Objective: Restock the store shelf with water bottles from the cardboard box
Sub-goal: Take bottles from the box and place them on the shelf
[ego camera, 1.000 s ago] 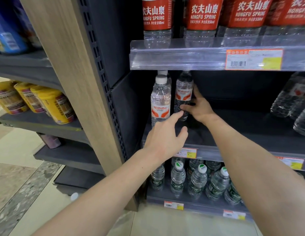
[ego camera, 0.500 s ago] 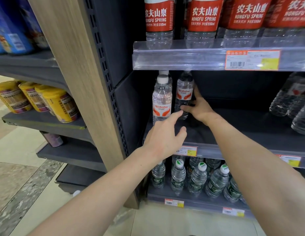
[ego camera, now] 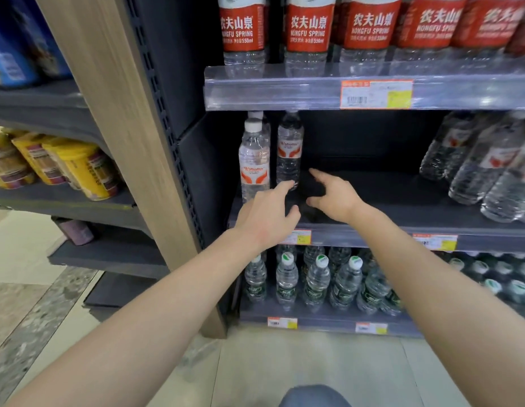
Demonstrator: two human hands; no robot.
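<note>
Two clear water bottles with orange-and-white labels stand upright at the left end of the dark middle shelf: a front bottle with a white cap and a second bottle just right of it, further back. My left hand hovers at the shelf's front edge, fingers spread, index tip near the second bottle's base. My right hand is open over the bare shelf, a little right of that bottle and apart from it. Both hands hold nothing. The cardboard box is out of view.
More clear bottles lean at the shelf's right end. Red-labelled bottles line the shelf above behind a clear rail. Green-capped small bottles fill the shelf below. A wooden upright stands left, with yellow tubs beyond.
My right hand has let go of the second bottle and drawn back toward the shelf's front. The left hand stayed near the front edge. The camera has come closer.
</note>
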